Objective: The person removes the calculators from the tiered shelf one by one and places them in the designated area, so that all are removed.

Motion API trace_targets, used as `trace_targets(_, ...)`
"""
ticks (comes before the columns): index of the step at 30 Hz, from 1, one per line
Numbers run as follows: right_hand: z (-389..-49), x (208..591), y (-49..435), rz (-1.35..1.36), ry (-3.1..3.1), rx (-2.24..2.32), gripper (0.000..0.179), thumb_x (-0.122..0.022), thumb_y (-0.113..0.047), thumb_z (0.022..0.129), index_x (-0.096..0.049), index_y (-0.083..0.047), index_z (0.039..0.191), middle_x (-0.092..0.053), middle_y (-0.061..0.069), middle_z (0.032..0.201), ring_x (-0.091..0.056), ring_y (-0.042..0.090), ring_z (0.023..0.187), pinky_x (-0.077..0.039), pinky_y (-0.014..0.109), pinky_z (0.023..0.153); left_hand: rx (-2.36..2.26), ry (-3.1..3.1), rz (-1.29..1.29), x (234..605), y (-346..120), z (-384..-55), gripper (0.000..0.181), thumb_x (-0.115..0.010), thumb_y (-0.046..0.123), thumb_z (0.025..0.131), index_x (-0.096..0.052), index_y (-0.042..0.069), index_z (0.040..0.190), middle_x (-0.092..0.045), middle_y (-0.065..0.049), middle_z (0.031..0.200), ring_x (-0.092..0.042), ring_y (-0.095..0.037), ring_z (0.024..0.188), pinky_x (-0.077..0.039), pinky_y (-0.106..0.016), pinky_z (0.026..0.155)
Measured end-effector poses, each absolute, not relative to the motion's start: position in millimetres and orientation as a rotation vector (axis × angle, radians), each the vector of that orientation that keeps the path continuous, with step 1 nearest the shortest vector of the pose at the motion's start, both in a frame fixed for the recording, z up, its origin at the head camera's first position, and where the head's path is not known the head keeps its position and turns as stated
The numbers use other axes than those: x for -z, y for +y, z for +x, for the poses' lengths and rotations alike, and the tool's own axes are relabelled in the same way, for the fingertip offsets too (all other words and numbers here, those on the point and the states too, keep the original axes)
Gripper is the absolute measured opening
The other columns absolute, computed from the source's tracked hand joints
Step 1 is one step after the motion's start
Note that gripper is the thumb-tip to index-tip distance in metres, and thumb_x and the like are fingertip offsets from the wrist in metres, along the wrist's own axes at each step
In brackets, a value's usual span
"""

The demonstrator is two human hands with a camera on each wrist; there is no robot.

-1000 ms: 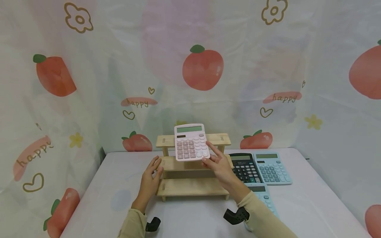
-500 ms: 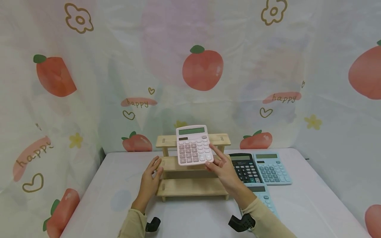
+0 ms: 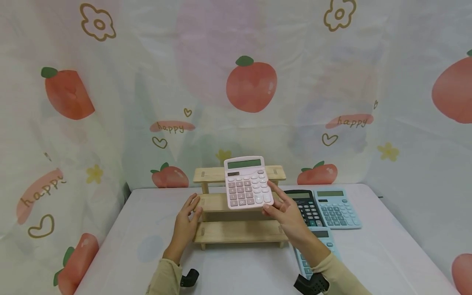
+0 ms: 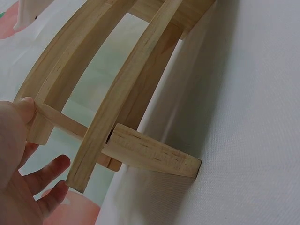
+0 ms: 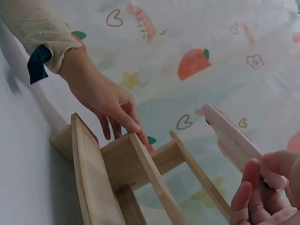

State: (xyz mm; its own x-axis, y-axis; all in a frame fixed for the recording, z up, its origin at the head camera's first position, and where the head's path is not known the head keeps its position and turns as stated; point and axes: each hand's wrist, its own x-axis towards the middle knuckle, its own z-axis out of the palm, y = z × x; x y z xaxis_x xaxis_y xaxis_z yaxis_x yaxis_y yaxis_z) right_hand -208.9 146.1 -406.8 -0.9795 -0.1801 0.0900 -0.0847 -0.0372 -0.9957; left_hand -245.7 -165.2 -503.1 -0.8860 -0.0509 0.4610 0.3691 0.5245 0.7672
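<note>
A pink calculator [image 3: 248,182] is tilted up in front of the top and middle tiers of a three-tier wooden display stand [image 3: 241,231], its screen and keys facing me. My right hand [image 3: 285,217] pinches it by its lower right corner, thumb in front and fingers behind. In the right wrist view, the calculator [image 5: 239,140] appears edge-on, apart from the boards. My left hand [image 3: 185,225] holds the left end of the middle tier. Seen from the left wrist, the thumb [image 4: 24,110] lies on that board's end while the other fingers reach down beside the stand.
To the right of the stand lie a black calculator [image 3: 307,209] and a blue calculator [image 3: 337,209]. Another blue calculator [image 3: 324,241] lies nearer, partly under my right forearm. A fruit-printed cloth backdrop [image 3: 250,135] rises behind the white table [image 3: 155,221].
My right hand has moved right and slightly toward me, carrying the pink calculator with it. My left hand has stayed on the stand, which has not moved.
</note>
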Motion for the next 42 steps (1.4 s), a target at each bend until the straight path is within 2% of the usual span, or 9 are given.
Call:
trace_targets(5,-204.5,409.1,151.7,-0.297,2.126,2.194,0.072,-0.062,-0.003,0.099,-0.031,-0.025,0.160,-0.064,0.013,0.133,-0.067,0.009,0.093,-0.057,0.020,0.084,1.326,-2.344,-0.252,502.2,-165.6,-244.5,0.046,-0.059,0.021,0.103,-0.055,-0.002,0.142,-0.047,-0.014,0.157,-0.046,-0.038,0.143,-0.051,-0.054,0.095)
trace_targets(10,-201.2,415.7,159.0,-0.310,2.137,2.186,0.073,-0.063,-0.006,0.099,-0.028,-0.021,0.161,-0.072,-0.006,0.105,-0.066,0.006,0.086,-0.057,0.020,0.080,1.323,-2.346,-0.251,501.7,-164.4,-243.3,0.045,-0.059,0.020,0.103,-0.055,-0.002,0.143,-0.047,-0.013,0.157,-0.047,-0.036,0.143,-0.052,-0.053,0.094)
trace_targets(14,-198.2,420.8,167.2,-0.331,2.154,2.166,0.074,-0.064,-0.008,0.099,-0.025,-0.018,0.162,-0.071,-0.009,0.093,-0.065,0.005,0.082,-0.055,0.019,0.076,1.330,-2.342,-0.254,501.7,-163.4,-242.8,0.046,-0.060,0.020,0.103,-0.055,-0.002,0.142,-0.048,-0.014,0.156,-0.047,-0.037,0.143,-0.052,-0.054,0.094)
trace_targets(22,-189.3,423.1,185.3,-0.333,2.163,2.151,0.076,-0.064,-0.011,0.099,-0.021,-0.014,0.163,-0.073,-0.012,0.110,-0.066,0.004,0.084,-0.054,0.019,0.077,1.349,-2.346,-0.259,499.7,-162.3,-242.3,0.047,-0.060,0.021,0.102,-0.055,-0.002,0.143,-0.047,-0.015,0.157,-0.046,-0.038,0.143,-0.051,-0.055,0.095)
trace_targets(31,-179.7,421.5,202.7,-0.434,2.163,2.158,0.075,-0.061,-0.007,0.100,-0.019,-0.009,0.162,-0.072,-0.011,0.108,-0.065,0.004,0.084,-0.055,0.020,0.074,1.352,-2.352,-0.251,497.7,-162.7,-241.5,0.047,-0.059,0.022,0.103,-0.054,-0.001,0.144,-0.046,-0.015,0.157,-0.045,-0.038,0.144,-0.051,-0.056,0.095)
trace_targets(38,-173.1,419.1,215.0,-0.435,2.206,2.114,0.074,-0.059,-0.007,0.102,-0.017,-0.009,0.163,-0.071,-0.015,0.119,-0.066,0.005,0.089,-0.055,0.019,0.081,1.351,-2.351,-0.250,499.1,-163.7,-242.9,0.047,-0.059,0.022,0.103,-0.054,-0.001,0.144,-0.046,-0.015,0.157,-0.045,-0.038,0.144,-0.051,-0.055,0.095)
trace_targets(42,-171.3,418.8,221.1,-0.425,2.228,2.094,0.074,-0.058,-0.007,0.102,-0.017,-0.010,0.163,-0.072,-0.014,0.117,-0.066,0.006,0.089,-0.056,0.021,0.081,1.357,-2.349,-0.251,499.4,-164.3,-243.4,0.047,-0.059,0.022,0.103,-0.054,-0.001,0.144,-0.046,-0.014,0.157,-0.045,-0.038,0.144,-0.051,-0.057,0.096)
